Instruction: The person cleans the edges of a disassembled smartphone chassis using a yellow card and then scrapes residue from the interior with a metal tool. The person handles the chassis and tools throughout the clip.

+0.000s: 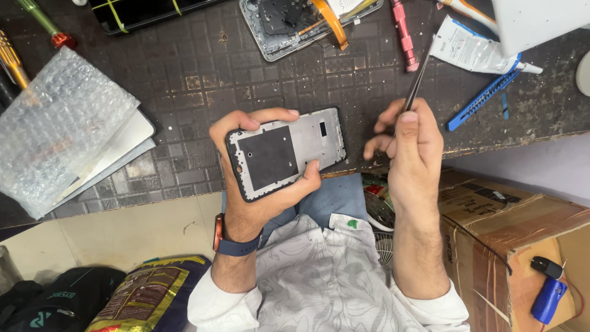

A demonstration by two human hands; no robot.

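Observation:
My left hand [246,178] grips a bare phone frame [286,152], grey metal with a dark square patch on its left half, held flat above the table's front edge. My thumb rests on its lower side and my fingers wrap the top. To the right, my right hand [410,144] pinches a pair of thin metal tweezers [418,77] that point up and away from the frame. The tweezer tips are empty. A blue watch strap sits on my left wrist.
On the dark tiled mat [203,74]: bubble wrap [58,123] over white sheets at left, another opened phone [295,21] at top, a pink tool [404,34], a white tube [473,49], a blue cutter [482,98]. A cardboard box [510,233] stands at lower right.

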